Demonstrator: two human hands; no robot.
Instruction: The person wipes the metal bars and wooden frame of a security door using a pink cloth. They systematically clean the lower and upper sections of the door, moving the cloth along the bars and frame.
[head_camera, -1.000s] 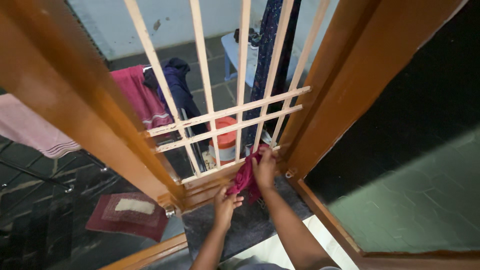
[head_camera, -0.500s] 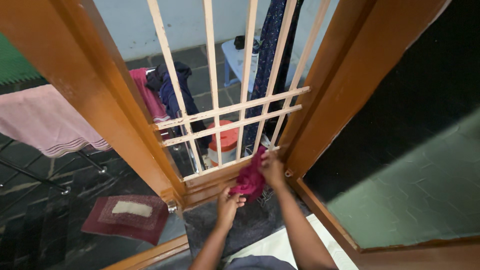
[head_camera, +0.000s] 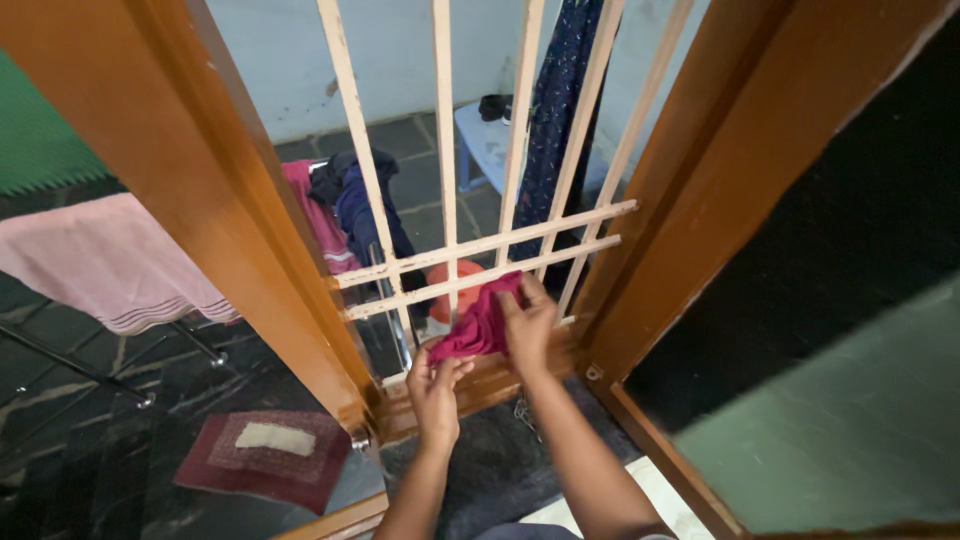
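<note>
A dark red cloth (head_camera: 478, 325) is pressed against the lower part of a cream metal window grille (head_camera: 470, 250) set in an orange-brown wooden frame (head_camera: 230, 230). My right hand (head_camera: 527, 325) lies flat on the cloth's upper right part, just under the two horizontal bars. My left hand (head_camera: 434, 385) pinches the cloth's lower left corner, close to the wooden sill (head_camera: 480, 385). Both forearms reach up from the bottom edge of the view.
Beyond the grille stand an orange and white container (head_camera: 452, 290), hung clothes (head_camera: 345, 200), a dark blue patterned cloth (head_camera: 550, 130) and a pale blue stool (head_camera: 485, 140). A glass pane at left reflects a pink towel (head_camera: 110, 260) and a red mat (head_camera: 262, 455). A dark pane (head_camera: 830, 250) fills the right.
Both hands and the cloth have moved up the grille, from the sill corner to just under the horizontal bars. The cloth is spread wider and further left.
</note>
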